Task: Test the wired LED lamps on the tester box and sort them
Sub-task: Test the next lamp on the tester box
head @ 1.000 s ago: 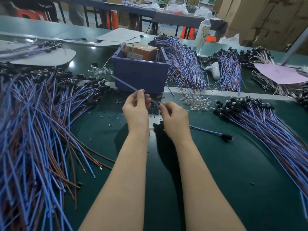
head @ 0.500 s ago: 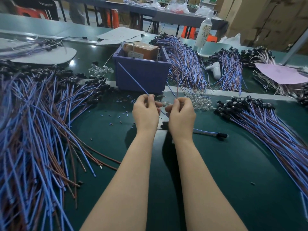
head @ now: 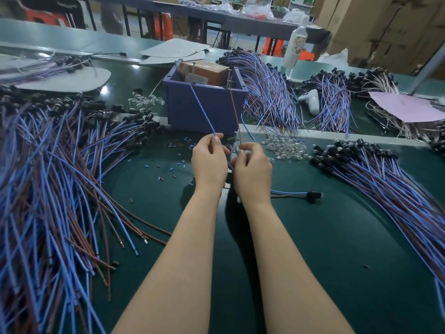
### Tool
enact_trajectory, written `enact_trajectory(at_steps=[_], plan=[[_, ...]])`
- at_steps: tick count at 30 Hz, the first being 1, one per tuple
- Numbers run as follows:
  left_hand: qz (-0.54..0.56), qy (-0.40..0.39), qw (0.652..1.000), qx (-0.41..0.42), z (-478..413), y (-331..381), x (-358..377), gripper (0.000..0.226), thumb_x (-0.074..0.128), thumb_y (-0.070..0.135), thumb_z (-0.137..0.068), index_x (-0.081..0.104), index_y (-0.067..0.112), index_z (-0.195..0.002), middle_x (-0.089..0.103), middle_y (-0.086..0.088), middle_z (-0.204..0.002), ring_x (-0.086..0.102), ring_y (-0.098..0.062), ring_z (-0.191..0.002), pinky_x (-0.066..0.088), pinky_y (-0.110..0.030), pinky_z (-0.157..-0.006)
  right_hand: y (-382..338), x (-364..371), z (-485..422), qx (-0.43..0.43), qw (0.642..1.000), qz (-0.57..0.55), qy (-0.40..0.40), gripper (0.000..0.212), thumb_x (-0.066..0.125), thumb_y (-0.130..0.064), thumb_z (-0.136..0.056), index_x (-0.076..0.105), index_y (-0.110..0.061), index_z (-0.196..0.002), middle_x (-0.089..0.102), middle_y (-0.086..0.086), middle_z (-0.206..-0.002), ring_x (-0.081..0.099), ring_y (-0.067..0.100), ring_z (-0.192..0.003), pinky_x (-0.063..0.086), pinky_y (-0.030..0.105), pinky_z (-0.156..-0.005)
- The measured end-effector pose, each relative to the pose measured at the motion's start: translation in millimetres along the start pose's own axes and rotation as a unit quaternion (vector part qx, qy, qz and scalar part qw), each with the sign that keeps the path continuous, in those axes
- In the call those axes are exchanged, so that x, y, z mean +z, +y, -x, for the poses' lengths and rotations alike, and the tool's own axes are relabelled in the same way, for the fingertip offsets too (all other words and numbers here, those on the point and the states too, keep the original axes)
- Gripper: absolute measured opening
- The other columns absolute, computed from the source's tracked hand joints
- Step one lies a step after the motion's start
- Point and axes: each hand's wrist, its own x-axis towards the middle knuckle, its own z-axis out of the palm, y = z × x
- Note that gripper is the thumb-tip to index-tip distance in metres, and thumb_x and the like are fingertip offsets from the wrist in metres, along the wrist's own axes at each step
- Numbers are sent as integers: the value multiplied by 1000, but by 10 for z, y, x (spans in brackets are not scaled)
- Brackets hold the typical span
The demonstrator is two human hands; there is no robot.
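Note:
The purple tester box stands at table centre with a brown block and upright metal pins inside. My left hand pinches a blue wire whose tip reaches a pin on the box's left. My right hand pinches a brown wire that rises to a pin on the right. The lamp head of this pair is hidden between my hands. One wired lamp with a black holder lies on the mat right of my right wrist.
A big heap of blue and brown wired lamps fills the left, another fan the right. Clear LED bulbs lie right of the box, more bundles behind. Small wire scraps dot the green mat.
Both hands rose toward the box. The two wires swung up and spread apart, and their tips now reach the pins in the box.

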Motion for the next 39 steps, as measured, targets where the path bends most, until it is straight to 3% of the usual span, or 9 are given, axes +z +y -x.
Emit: enact_trajectory(at_steps=[8, 13, 16, 22, 25, 29, 35, 37, 39], plan=[[30, -21, 999, -29, -34, -30, -7, 21, 40, 13, -100, 61, 12, -98, 52, 5, -60, 49, -4, -59, 41, -19, -63, -3, 1, 14, -1, 1000, 0, -7, 17, 45, -12, -95, 57, -10, -107, 70, 13, -92, 63, 30, -89, 46, 39, -80], [34, -20, 999, -23, -50, -30, -8, 21, 40, 11, -100, 61, 9, -99, 52, 4, -60, 47, 5, -43, 37, -8, -45, 0, 4, 18, -9, 1000, 6, -6, 17, 46, -13, -94, 57, -10, -106, 70, 12, -91, 62, 29, -86, 45, 36, -77], [30, -21, 999, -20, -52, -34, -6, 21, 40, 11, -100, 61, 9, -100, 52, 4, -61, 47, 6, -43, 37, -8, -46, -3, 7, 21, -14, 1000, 4, -5, 17, 46, -13, -94, 58, -10, -106, 69, 12, -91, 62, 28, -86, 46, 36, -77], [28, -27, 999, -27, -60, -35, 6, 23, 39, 11, -100, 61, 7, -102, 53, 2, -63, 49, 7, -44, 38, -8, -43, 12, 5, 17, -31, 999, 11, 3, 16, 47, -11, -94, 59, -10, -104, 63, 4, -82, 59, 25, -82, 33, 23, -64], [30, -28, 999, -26, -66, -34, 12, 22, 39, 11, -100, 61, 7, -101, 53, 2, -63, 49, 6, -44, 38, -8, -43, 20, 5, 15, -35, 999, 16, 4, 16, 47, -12, -94, 59, -11, -105, 66, 6, -85, 60, 24, -82, 35, 24, -66], [21, -33, 999, -28, -66, -53, 7, 23, 40, 13, -100, 62, 8, -103, 56, 3, -66, 51, 1, -48, 42, -13, -47, 20, 6, 15, -30, 999, 10, -1, 16, 47, -12, -94, 59, -11, -104, 61, 1, -79, 60, 24, -82, 37, 26, -67], [24, -99, 994, -29, -18, 132, -4, 20, 44, 13, -99, 64, 12, -98, 65, 1, -86, 59, -9, -76, 50, -24, -74, -93, -98, 23, -19, 998, 7, -63, 18, 45, -16, -96, 61, -11, -104, 68, 7, -91, 62, 26, -87, 46, 33, -78], [4, -122, 992, 11, 29, 289, -16, 19, 46, 12, -98, 65, 11, -95, 65, 2, -83, 61, -9, -79, 51, -21, -72, -195, -224, 28, -35, 995, -21, -90, 18, 44, -20, -98, 61, -13, -98, 66, 2, -85, 62, 22, -81, 49, 37, -77], [5, -131, 989, 69, 74, 504, -20, 17, 48, 10, -98, 65, 10, -92, 63, 3, -78, 59, -4, -72, 50, -16, -67, -298, -409, 23, -81, 991, -17, -100, 16, 46, -20, -98, 61, -16, -98, 63, -3, -82, 60, 16, -78, 46, 32, -74]])
